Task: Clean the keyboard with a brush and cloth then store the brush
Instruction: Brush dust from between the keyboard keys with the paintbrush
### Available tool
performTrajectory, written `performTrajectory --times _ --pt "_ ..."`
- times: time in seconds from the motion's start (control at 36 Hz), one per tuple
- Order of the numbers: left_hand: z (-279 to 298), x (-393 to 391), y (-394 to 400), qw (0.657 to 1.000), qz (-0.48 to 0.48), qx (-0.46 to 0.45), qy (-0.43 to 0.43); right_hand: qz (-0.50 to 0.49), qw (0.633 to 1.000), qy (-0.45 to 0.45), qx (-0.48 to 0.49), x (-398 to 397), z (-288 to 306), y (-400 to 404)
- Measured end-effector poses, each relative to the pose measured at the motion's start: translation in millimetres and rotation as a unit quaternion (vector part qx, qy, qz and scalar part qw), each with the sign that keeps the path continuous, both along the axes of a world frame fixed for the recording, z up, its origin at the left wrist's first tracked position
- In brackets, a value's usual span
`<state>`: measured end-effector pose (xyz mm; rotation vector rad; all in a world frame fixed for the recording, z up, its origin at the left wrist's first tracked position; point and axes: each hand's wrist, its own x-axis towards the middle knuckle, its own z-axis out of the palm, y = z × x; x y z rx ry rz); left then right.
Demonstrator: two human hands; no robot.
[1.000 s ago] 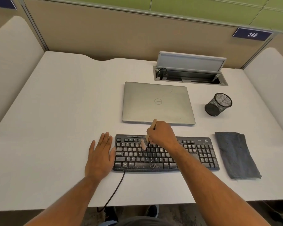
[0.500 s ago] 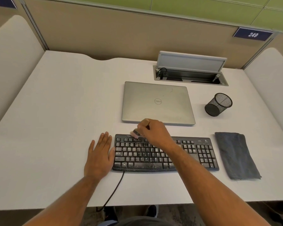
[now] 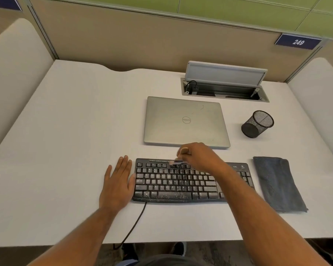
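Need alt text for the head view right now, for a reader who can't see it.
A right hand holds a small brush on a dusty black keyboard, while the left hand lies flat beside it. A folded grey cloth lies right of the keyboard.

The closed silver laptop (image 3: 186,121) carries a round "DELL" logo on its lid, seen upside down. A dark blue sign (image 3: 297,42) on the partition behind the table reads "249". The keyboard's (image 3: 173,181) key legends are too small to read.

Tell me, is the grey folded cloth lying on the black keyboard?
No, the grey folded cloth lies on the white desk beside the black keyboard.
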<state>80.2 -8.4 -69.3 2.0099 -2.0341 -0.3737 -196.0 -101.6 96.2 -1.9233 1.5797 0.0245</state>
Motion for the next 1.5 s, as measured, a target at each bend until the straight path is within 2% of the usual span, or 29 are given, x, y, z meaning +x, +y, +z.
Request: performTrajectory --times 0.19,0.25,0.33,0.42,0.53,0.75,0.81,0.94,1.11,1.28,1.39,1.5 --pt "-1 0 1 1.000 0.001 -0.012 0.001 -0.004 0.997 0.077 -0.023 -20 8 -7" --pt "-1 0 1 1.000 0.000 -0.014 0.001 -0.019 0.999 0.035 -0.019 -14 9 -6" --pt "-1 0 1 1.000 0.001 -0.014 0.002 -0.046 0.996 -0.080 0.008 1 9 -2" --pt "0 0 0 1.000 -0.001 -0.013 0.001 -0.038 0.993 -0.105 0.022 15 5 5" --pt "1 -1 0 1.000 0.001 -0.007 0.003 -0.037 0.997 -0.058 0.018 14 -1 8" --pt "2 -1 1 1.000 0.001 -0.003 0.004 -0.033 0.994 0.099 -0.028 -16 6 -1" --pt "1 0 1 1.000 0.003 -0.006 0.003 -0.042 0.996 0.070 -0.035 -11 7 1" --pt "1 -1 1 1.000 0.003 -0.004 0.004 -0.076 0.991 -0.107 -0.005 28 6 12" --pt "-1 0 -1 1.000 0.003 0.004 -0.002 -0.062 0.986 -0.154 -0.009 61 0 17" --pt "-1 1 -1 1.000 0.000 0.002 -0.004 -0.023 0.996 -0.086 -0.001 62 -3 15" --pt "-2 0 -1 1.000 0.000 0.001 0.000 0.016 0.999 0.023 -0.035 45 2 11" --pt "-1 0 0 1.000 0.002 -0.003 0.001 0.052 0.986 0.134 -0.079 32 9 6"
